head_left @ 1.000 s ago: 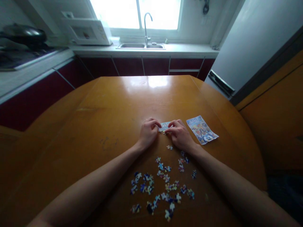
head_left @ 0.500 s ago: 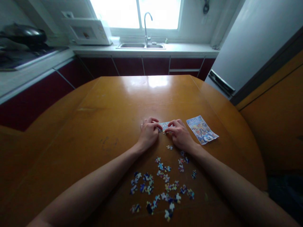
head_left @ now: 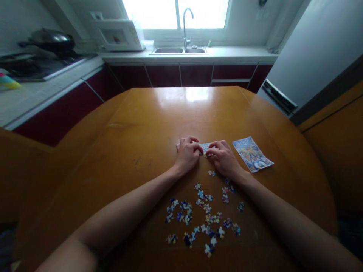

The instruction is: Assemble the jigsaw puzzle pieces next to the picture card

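Observation:
A small joined section of jigsaw puzzle (head_left: 205, 147), light blue along its top, lies on the table between my two hands and is partly covered by them. My left hand (head_left: 188, 152) has its fingers curled over the section's left side. On the right side, my right hand (head_left: 224, 155) pinches at the lower edge with bent thumb and forefinger. The exact piece under each fingertip is hidden. Just below the hands is one loose puzzle piece (head_left: 211, 173). Several more loose pieces (head_left: 185, 212) are scattered between my forearms, nearer to me.
A printed picture sheet (head_left: 252, 154) with a blue cartoon design lies right of my right hand. The wooden table (head_left: 159, 117) has a rounded edge. Beyond it are a counter with a sink (head_left: 178, 50), a microwave (head_left: 120, 34), a wok (head_left: 52, 39) and a fridge (head_left: 309, 56).
The whole view has shifted slightly, so everything appears further right and a little higher. Both hands stay at the puzzle section, with only slight finger movement.

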The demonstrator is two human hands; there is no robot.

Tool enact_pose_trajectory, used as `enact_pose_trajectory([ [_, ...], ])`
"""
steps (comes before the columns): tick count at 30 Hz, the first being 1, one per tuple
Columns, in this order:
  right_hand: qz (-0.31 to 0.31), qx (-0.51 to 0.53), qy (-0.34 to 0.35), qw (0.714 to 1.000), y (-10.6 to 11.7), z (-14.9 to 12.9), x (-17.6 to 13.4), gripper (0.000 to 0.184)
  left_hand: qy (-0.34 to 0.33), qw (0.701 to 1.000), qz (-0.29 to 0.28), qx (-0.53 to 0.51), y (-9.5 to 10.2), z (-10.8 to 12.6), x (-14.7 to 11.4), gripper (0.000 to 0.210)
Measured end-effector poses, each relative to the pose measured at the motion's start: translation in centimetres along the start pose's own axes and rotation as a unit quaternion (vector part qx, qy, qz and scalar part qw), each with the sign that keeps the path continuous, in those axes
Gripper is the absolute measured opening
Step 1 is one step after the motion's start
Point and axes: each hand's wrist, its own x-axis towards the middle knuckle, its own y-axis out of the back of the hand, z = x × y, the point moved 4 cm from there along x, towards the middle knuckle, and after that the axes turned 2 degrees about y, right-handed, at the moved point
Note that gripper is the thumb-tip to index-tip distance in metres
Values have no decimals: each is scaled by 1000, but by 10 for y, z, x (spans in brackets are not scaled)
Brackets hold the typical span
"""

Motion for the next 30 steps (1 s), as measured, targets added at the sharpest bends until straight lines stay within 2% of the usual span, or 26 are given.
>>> enact_pose_trajectory([
  [8, -4, -4, -4, 1000, 0, 1, 0, 35, 0, 1000, -1, -1, 0, 1, -1, 29],
  [17, -4, 1, -5, 1000, -3, 3, -2, 37, 21, 995, 68, -67, 10, 4, 2, 27],
  [22, 60, 49, -1, 997, 9, 0, -1, 40, 33, 993, 77, -79, 11, 4, 2, 28],
  [24, 82, 60, 5, 995, 18, -8, -2, 32, 37, 993, 77, -78, 11, 5, 2, 28],
  [26, 71, 64, 30, 995, 26, -26, -6, 24, 42, 993, 76, -76, 11, 5, 2, 29],
  [30, -38, 86, 126, 988, 26, -75, -22, 14, 44, 992, 82, -79, 11, 6, 2, 30],
])
